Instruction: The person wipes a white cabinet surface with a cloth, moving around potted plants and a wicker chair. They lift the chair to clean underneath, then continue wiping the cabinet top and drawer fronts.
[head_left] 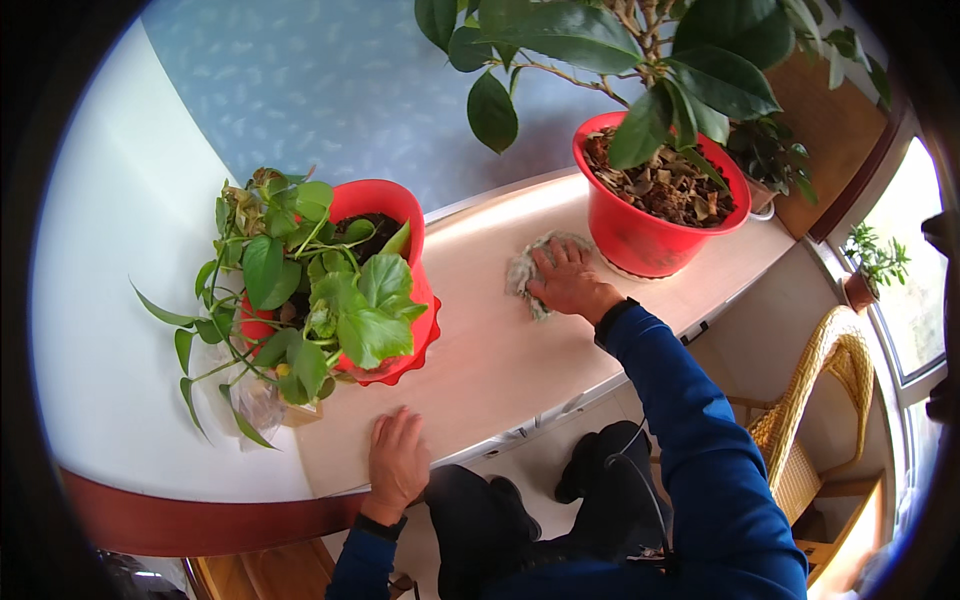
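My right hand (572,282) presses a crumpled grey-green cloth (522,270) against the light wooden tabletop (480,330), its fingers spread over the cloth. Just to the right of that hand stands a large red flowerpot (637,237) with a broad-leaved plant and dry brown chips on its soil. My left hand (398,462) lies on the tabletop near the front left, fingers stretched out, with nothing in it. Beyond it, on the left, a second red pot (415,290) holds trailing green plants (350,310).
Behind the top rises a blue patterned panel (330,80); a white wall (110,280) closes the left end. Long leaves (490,112) overhang the back. At the right are a wicker chair (800,430), a window (905,270) and a small potted plant (875,260).
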